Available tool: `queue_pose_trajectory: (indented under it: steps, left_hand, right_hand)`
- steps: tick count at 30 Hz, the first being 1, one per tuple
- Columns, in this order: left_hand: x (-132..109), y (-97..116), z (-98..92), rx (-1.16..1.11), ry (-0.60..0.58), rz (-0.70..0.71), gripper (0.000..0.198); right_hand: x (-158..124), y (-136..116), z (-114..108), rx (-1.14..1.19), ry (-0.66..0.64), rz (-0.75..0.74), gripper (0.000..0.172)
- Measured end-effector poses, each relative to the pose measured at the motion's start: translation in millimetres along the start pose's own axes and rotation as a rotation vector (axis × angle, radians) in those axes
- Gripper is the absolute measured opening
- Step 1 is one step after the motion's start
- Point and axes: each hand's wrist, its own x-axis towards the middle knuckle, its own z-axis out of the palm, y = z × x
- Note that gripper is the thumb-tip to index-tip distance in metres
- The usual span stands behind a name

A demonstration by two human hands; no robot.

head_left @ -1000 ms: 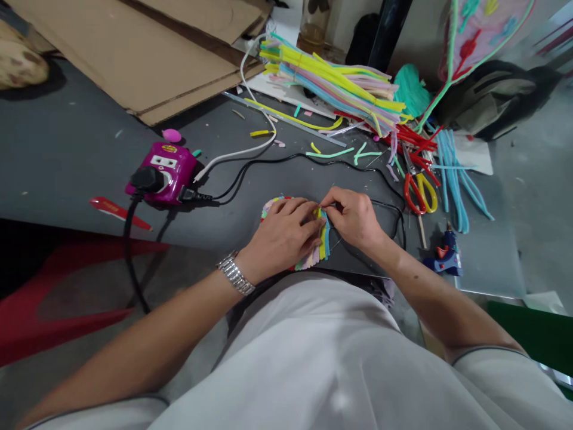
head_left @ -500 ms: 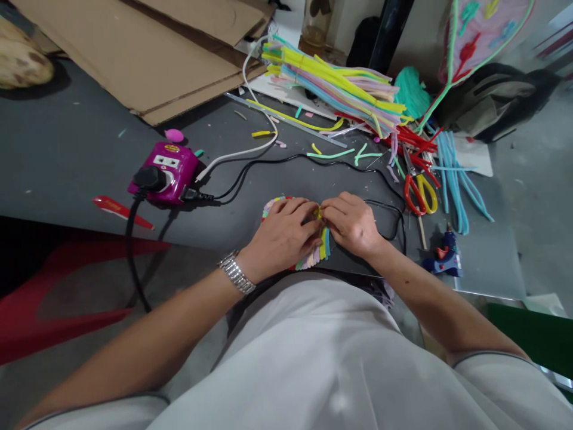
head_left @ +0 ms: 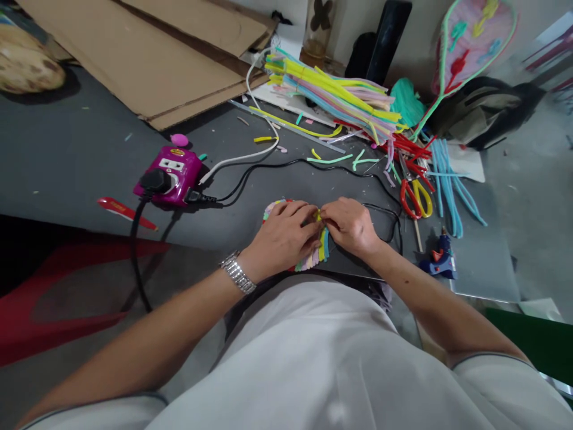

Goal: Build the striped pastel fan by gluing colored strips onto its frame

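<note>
A striped piece made of coloured pipe cleaners (head_left: 313, 258) lies at the table's near edge, in front of my body. Across its top rests my left hand (head_left: 292, 233), fingers bent and pressed onto it, thumb toward the right edge. My right hand (head_left: 349, 226) is closed in a pinch at the piece's upper right edge, by a yellow stripe. The two sets of fingertips nearly meet there, and they hide exactly what is pinched. Yellow, blue, pink and green stripes show below my left hand.
A purple power socket box (head_left: 170, 174) with cables stands left, near a red cutter (head_left: 128, 213). Bundled pipe cleaners (head_left: 333, 89) lie at the back. Scissors (head_left: 416, 197) and a blue glue gun (head_left: 441, 257) are on the right. Cardboard (head_left: 179, 65) covers the back left.
Both hands keep almost the same pose on the pipe-cleaner piece. The view has shifted slightly, so the background sits a little lower.
</note>
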Motion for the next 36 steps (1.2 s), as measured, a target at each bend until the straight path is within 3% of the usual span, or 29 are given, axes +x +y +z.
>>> queue_pose_trajectory:
  steps: [6,10,13,21,25,31,33,36]
  left_hand:
    - [0,0,-0.2,0.009,0.006,0.007,0.030]
    - [1,0,-1.8,-0.006,-0.011,-0.011,0.029]
    - [2,-1,-2.6,-0.018,-0.002,-0.013,0.030]
    - [1,-1,1.5,0.039,0.022,0.003,0.033]
    - [3,-2,0.1,0.005,0.025,-0.009,0.029]
    - [22,-3,-4.1,-0.079,0.053,-0.216,0.023]
    - [30,-4,-3.2,-0.085,0.060,-0.241,0.019]
    - [39,-8,1.4,-0.094,0.074,-0.250,0.014]
  right_hand:
    - [7,0,-11,0.175,-0.029,0.094,0.022]
    - [14,5,-18,0.395,0.011,0.323,0.020]
    - [21,12,-17,0.361,-0.057,0.445,0.019]
    - [37,12,-14,0.254,-0.218,0.486,0.023]
    - [35,10,-19,0.331,-0.212,0.500,0.022]
    - [-2,6,-41,0.423,0.005,0.511,0.015]
    - [-30,4,-55,0.391,0.109,0.545,0.015]
    - [-87,3,-80,0.260,0.272,0.715,0.019]
